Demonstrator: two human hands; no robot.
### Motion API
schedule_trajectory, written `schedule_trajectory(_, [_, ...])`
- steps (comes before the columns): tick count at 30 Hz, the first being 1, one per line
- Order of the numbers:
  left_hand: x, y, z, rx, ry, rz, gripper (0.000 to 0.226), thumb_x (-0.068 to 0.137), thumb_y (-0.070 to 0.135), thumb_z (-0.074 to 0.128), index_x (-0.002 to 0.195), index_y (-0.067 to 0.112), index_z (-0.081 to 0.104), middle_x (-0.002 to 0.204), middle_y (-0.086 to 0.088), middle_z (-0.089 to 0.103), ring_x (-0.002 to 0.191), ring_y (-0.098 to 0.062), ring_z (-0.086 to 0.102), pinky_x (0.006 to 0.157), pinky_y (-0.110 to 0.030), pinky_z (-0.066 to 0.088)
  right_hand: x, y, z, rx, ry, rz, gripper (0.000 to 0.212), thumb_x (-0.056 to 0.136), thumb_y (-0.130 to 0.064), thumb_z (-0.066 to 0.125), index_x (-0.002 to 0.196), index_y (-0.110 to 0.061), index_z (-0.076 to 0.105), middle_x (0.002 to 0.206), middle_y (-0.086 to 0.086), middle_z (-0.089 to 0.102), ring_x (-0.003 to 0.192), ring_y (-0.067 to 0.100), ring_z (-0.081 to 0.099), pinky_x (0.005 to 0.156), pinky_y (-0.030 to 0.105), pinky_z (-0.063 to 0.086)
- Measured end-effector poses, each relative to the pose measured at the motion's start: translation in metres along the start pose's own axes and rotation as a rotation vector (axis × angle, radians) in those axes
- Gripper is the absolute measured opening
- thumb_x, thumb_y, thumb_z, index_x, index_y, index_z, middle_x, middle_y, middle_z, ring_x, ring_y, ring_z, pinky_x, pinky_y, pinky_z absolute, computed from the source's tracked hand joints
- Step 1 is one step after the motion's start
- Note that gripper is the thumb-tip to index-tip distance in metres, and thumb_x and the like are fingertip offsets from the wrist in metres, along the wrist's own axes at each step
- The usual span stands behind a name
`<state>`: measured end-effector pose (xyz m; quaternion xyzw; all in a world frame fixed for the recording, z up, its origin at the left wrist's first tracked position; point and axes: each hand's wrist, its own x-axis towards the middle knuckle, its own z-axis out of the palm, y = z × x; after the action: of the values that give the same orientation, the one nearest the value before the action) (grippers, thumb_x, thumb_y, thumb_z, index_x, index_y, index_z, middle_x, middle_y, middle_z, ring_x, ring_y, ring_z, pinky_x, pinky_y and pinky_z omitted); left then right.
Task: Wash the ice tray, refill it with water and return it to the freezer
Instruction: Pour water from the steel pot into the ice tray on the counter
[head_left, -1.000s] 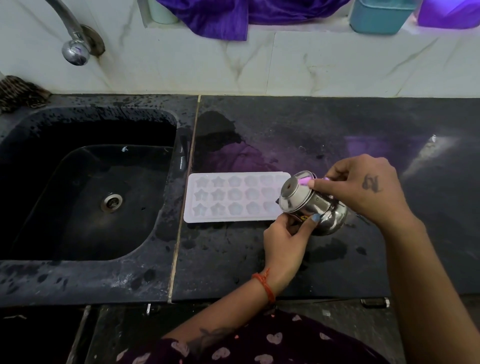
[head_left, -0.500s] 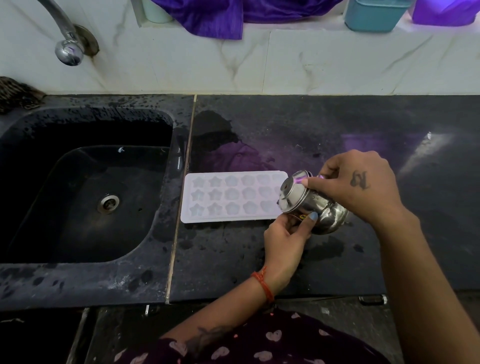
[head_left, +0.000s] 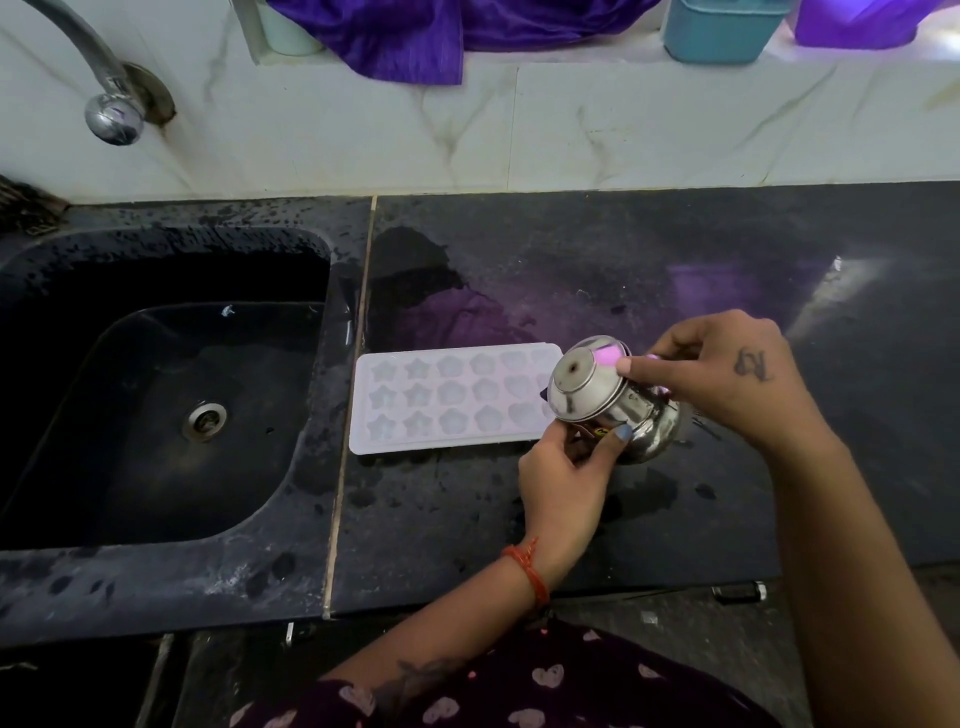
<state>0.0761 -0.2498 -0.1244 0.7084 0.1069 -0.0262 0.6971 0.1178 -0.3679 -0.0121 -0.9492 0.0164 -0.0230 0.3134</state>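
ice tray: a pale, translucent rectangular plastic ice tray (head_left: 447, 397) with star- and flower-shaped cells lay flat on the black stone counter (head_left: 623, 270), just right of the seam beside the sink; its right end was hidden behind the steel pot.
pot: a small, rounded, shiny stainless steel pot (head_left: 610, 400) was tipped on its side above the tray's right end, its mouth turned left toward the tray; whether water was running out could not be told.
left hand: the left hand (head_left: 566, 467) came up from below, fingers curled around the underside of the pot near its neck, a blue-painted nail showing against the metal; an orange thread bracelet (head_left: 530, 571) sat on the wrist.
right hand: the right hand (head_left: 727, 379) gripped the pot from above and behind, fingers bent over its body, thumb tip pressed near the rim; a small dark tattoo marked its back.
sink: a black stone sink (head_left: 62, 249) with a metal drain (head_left: 204, 421) sat left of the tray, its rim wet.
tap: a curved chrome tap (head_left: 111, 111) hung above the sink's far-left corner.
counter: wet patches and a purple reflection showed on it.
ledge: a purple cloth (head_left: 410, 36) draped over the white marble ledge, with a teal plastic container (head_left: 719, 31) to its right.
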Motion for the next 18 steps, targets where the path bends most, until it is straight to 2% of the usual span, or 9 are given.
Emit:
schedule_trajectory(5, [-0.001,0.000,0.006,0.002,-0.050,-0.021,0.030,0.079,0.035,0.073,0.102,0.017,0.069,0.096,0.005,0.074,0.089,-0.003,0.068,0.087,-0.031,0.055,-0.001,0.007,-0.003,-0.017,0.020,0.025,0.033,0.069,-0.051,0.074,0.062,-0.019,0.070,0.057,-0.003,0.066,0.062,0.013,0.063,0.058,0.024,0.045])
schedule_trajectory(10, [-0.002,-0.001,0.013,-0.028,-0.098,-0.054,0.029,0.075,0.041,0.074,0.096,0.021,0.070,0.093,0.004,0.075,0.087,-0.005,0.069,0.087,-0.037,0.056,-0.002,0.009,-0.006,-0.056,0.039,0.030,0.039,0.066,-0.057,0.071,0.063,-0.018,0.069,0.057,0.000,0.065,0.061,0.016,0.063,0.060,0.032,0.051])
schedule_trajectory(13, [-0.002,-0.002,0.016,-0.079,-0.123,-0.078,0.039,0.061,0.056,0.069,0.087,0.028,0.068,0.091,0.005,0.075,0.087,-0.006,0.070,0.087,-0.040,0.056,-0.002,0.007,-0.006,-0.121,0.059,0.028,0.041,0.068,-0.057,0.071,0.063,-0.016,0.068,0.056,0.002,0.064,0.059,0.019,0.061,0.057,0.029,0.046])
schedule_trajectory(18, [0.000,-0.005,0.019,-0.135,-0.161,-0.096,0.037,0.058,0.058,0.068,0.084,0.031,0.068,0.092,0.004,0.075,0.091,-0.010,0.070,0.090,-0.043,0.054,0.001,0.004,-0.005,-0.211,0.058,0.016,0.038,0.072,-0.056,0.071,0.065,-0.018,0.069,0.057,0.001,0.064,0.060,0.018,0.061,0.055,0.026,0.046])
